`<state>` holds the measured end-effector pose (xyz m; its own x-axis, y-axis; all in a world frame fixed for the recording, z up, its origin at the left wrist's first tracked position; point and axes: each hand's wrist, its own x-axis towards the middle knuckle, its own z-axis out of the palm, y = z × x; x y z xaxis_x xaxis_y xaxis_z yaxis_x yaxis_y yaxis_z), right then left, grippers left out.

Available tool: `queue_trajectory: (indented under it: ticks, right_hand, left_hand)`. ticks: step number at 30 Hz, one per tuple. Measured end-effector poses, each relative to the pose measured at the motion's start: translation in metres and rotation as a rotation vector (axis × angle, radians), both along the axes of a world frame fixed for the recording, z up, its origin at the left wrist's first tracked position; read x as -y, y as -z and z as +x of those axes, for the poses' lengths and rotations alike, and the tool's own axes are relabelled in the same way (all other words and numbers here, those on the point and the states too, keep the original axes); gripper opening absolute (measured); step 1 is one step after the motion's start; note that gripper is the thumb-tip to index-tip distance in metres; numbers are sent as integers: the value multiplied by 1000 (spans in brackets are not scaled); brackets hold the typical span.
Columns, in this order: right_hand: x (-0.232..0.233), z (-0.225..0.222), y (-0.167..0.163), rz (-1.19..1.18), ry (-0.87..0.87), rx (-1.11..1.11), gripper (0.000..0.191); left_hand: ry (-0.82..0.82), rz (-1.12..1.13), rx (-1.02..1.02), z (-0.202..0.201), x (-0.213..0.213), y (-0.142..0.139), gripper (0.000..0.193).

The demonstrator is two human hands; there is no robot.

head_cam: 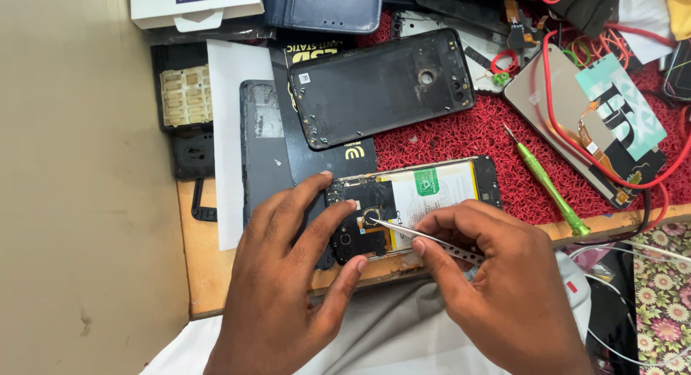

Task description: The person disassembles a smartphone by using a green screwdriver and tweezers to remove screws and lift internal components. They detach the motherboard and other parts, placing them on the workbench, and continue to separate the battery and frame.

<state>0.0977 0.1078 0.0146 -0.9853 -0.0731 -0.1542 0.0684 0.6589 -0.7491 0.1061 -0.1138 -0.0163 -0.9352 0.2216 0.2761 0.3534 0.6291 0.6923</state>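
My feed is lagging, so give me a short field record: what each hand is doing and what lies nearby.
Left hand: steadies the opened phone, fingers on its dark end
Right hand: holds metal tweezers, tips at a round part on the board
Near: green screwdriver on red mat
Behind: removed back cover, inner side up

Left hand (288, 274) splayed, right hand (497, 281) pinched.
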Motion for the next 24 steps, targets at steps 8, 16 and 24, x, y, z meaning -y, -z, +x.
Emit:
queue_trajectory:
  ticks: [8,16,24]
  right_hand:
    - [0,4,-3,87,-19,-14,25]
    - [3,-2,-11,110,-61,-48,21]
    - [25,2,-9,177,40,-210,17]
  left_hand:
    - [-7,-8,15,0,-1,-1,53]
    - [-1,-18,6,1,0,1,53]
    - [23,-26,-29,-2,2,-4,56]
